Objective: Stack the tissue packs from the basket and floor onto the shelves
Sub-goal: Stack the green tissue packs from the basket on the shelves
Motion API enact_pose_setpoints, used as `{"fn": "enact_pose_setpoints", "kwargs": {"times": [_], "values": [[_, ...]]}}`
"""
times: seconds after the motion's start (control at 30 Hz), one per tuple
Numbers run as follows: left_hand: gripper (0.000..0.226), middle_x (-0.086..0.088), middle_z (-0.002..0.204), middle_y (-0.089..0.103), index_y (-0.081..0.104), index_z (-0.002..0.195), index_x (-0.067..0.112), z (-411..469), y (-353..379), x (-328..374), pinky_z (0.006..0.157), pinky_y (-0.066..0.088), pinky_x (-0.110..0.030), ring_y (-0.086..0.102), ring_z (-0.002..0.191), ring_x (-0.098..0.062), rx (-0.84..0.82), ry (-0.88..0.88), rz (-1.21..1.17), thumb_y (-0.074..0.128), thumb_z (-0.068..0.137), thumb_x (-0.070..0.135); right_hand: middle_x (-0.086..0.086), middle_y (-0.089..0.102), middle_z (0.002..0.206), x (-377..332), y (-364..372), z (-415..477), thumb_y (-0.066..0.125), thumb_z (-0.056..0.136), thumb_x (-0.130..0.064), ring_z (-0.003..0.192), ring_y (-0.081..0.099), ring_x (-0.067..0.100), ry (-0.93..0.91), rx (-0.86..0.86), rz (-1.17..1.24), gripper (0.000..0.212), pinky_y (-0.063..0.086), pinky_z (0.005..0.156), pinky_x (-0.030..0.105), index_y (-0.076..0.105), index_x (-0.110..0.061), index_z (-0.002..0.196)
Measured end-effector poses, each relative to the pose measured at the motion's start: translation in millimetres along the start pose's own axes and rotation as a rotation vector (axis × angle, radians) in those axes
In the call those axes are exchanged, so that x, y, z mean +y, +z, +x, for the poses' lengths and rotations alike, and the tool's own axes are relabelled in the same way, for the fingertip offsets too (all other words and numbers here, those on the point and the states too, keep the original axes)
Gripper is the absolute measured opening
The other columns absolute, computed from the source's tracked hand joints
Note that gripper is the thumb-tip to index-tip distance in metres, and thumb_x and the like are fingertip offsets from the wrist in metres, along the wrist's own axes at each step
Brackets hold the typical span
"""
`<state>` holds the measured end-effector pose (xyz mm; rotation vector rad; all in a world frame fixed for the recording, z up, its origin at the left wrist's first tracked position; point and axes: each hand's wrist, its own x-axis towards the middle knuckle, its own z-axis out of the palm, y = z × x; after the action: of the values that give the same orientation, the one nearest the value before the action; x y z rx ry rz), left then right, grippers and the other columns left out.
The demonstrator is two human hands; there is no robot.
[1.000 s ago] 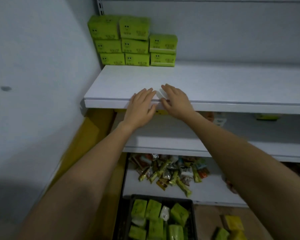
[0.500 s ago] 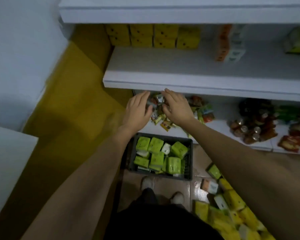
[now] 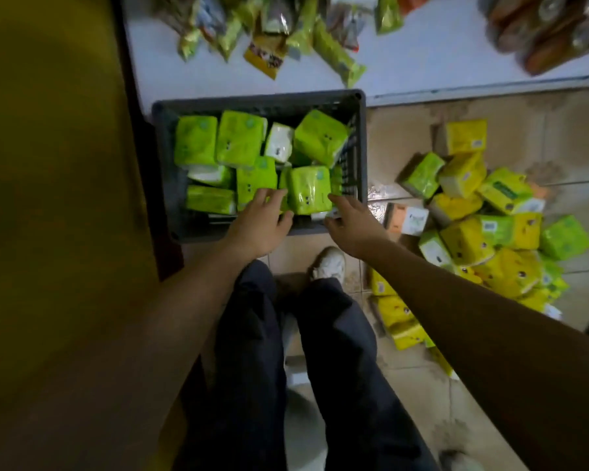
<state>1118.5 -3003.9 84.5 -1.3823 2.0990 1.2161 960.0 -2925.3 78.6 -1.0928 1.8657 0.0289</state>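
Observation:
A dark grey basket point(image 3: 259, 102) on the floor holds several bright green tissue packs. One upright green pack point(image 3: 309, 189) stands near the basket's front wall. My left hand point(image 3: 262, 220) reaches in just left of that pack, fingers extended and touching the packs. My right hand point(image 3: 349, 222) reaches over the basket's front right corner, fingers loosely spread beside the same pack, holding nothing. A heap of yellow and green tissue packs point(image 3: 473, 212) lies on the tiled floor to the right.
The lowest white shelf point(image 3: 422, 52) behind the basket carries snack packets point(image 3: 286, 32) and bottles point(image 3: 541, 32). A yellow wall panel point(image 3: 55, 164) fills the left. My legs in dark trousers point(image 3: 286, 351) and a white shoe point(image 3: 329, 263) stand before the basket.
My view has dropped from the top shelf to the floor. Both hands have come down from the shelf edge to the basket's front, on either side of an upright green pack.

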Motion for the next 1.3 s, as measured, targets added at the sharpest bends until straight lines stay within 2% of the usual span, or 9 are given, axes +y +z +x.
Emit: {"fn": "enact_pose_setpoints", "kwargs": {"times": [0.2, 0.4, 0.57, 0.73, 0.9, 1.0, 1.07, 1.2, 1.3], "values": [[0.059, -0.016, 0.152, 0.015, 0.011, 0.149, 0.013, 95.7, 92.4, -42.8, 0.105, 0.028, -0.035, 0.024, 0.138, -0.029, -0.190, -0.096, -0.055, 0.041, 0.099, 0.025, 0.015, 0.017, 0.153, 58.4, 59.1, 103.6, 0.044, 0.096, -0.030, 0.134, 0.032, 0.036, 0.054, -0.098, 0.017, 0.058, 0.034, 0.106, 0.045, 0.017, -0.025, 0.148], [0.076, -0.013, 0.153, 0.024, 0.001, 0.150, 0.014, 164.1, 138.7, -65.3, 0.105, 0.032, -0.035, 0.031, 0.137, -0.027, -0.161, -0.249, -0.421, 0.053, 0.095, 0.023, 0.015, 0.003, 0.155, 74.2, 91.2, 180.2, 0.051, 0.093, -0.032, 0.140, 0.019, 0.036, 0.120, -0.056, 0.207, 0.067, 0.027, 0.112, 0.043, 0.012, -0.035, 0.147], [0.064, -0.007, 0.146, 0.034, 0.016, 0.148, 0.018, 167.8, 141.8, -62.1, 0.092, 0.036, -0.024, 0.040, 0.128, -0.020, 0.039, -0.428, -0.858, 0.051, 0.095, 0.017, 0.012, 0.021, 0.148, 70.2, 102.2, 184.7, 0.056, 0.089, -0.029, 0.135, 0.026, 0.034, 0.126, 0.014, 0.374, 0.064, 0.030, 0.110, 0.049, 0.025, -0.037, 0.144], [0.040, -0.002, 0.131, 0.045, 0.041, 0.133, 0.025, 127.5, 114.2, -47.4, 0.092, 0.046, -0.040, 0.050, 0.114, -0.021, 0.139, -0.557, -1.088, 0.053, 0.094, 0.021, 0.015, 0.029, 0.133, 40.3, 78.3, 145.8, 0.054, 0.090, -0.028, 0.128, 0.033, 0.033, 0.206, 0.072, 0.514, 0.049, 0.033, 0.108, 0.044, 0.040, -0.035, 0.137], [0.033, 0.002, 0.117, 0.045, 0.046, 0.127, 0.027, 62.6, 59.8, -16.0, 0.075, 0.044, -0.032, 0.049, 0.100, -0.017, 0.142, -0.638, -1.219, 0.053, 0.095, 0.023, 0.009, 0.028, 0.125, -2.9, 27.7, 80.5, 0.053, 0.091, -0.026, 0.116, 0.040, 0.022, 0.203, 0.053, 0.578, 0.050, 0.031, 0.097, 0.014, 0.038, -0.029, 0.138], [0.028, -0.001, 0.120, 0.051, 0.049, 0.115, 0.029, 15.8, 17.9, 4.3, 0.074, 0.044, -0.032, 0.052, 0.105, -0.022, 0.164, -0.625, -1.333, 0.056, 0.092, 0.016, 0.012, 0.032, 0.135, -32.6, -7.0, 25.7, 0.058, 0.088, -0.032, 0.121, 0.043, 0.024, 0.174, 0.044, 0.632, 0.061, 0.037, 0.106, 0.034, 0.031, -0.026, 0.143], [0.036, -0.004, 0.124, 0.054, 0.047, 0.124, 0.026, -22.3, -12.8, 23.4, 0.070, 0.047, -0.032, 0.055, 0.100, -0.023, 0.182, -0.610, -1.427, 0.055, 0.092, 0.010, 0.014, 0.041, 0.137, -54.4, -31.8, -16.9, 0.061, 0.085, -0.030, 0.122, 0.047, 0.027, 0.139, 0.055, 0.715, 0.067, 0.042, 0.103, 0.041, 0.030, -0.019, 0.144], [0.069, 0.001, 0.128, 0.054, 0.020, 0.146, 0.032, -114.3, -78.5, 71.0, 0.068, 0.048, -0.035, 0.058, 0.097, -0.021, 0.111, -0.488, -1.444, 0.051, 0.091, 0.003, 0.011, 0.038, 0.143, -104.2, -83.9, -110.0, 0.058, 0.090, -0.015, 0.130, 0.040, 0.022, 0.016, 0.085, 0.718, 0.061, 0.035, 0.097, 0.019, 0.029, -0.010, 0.144], [0.081, 0.001, 0.125, 0.055, 0.008, 0.142, 0.047, -174.2, -127.9, 99.3, 0.071, 0.050, -0.041, 0.060, 0.090, -0.023, 0.006, -0.375, -1.414, 0.052, 0.089, 0.005, 0.010, 0.035, 0.144, -141.6, -130.4, -162.2, 0.062, 0.087, -0.018, 0.131, 0.038, 0.024, -0.066, 0.167, 0.679, 0.063, 0.033, 0.106, 0.030, 0.032, -0.015, 0.142]]}}
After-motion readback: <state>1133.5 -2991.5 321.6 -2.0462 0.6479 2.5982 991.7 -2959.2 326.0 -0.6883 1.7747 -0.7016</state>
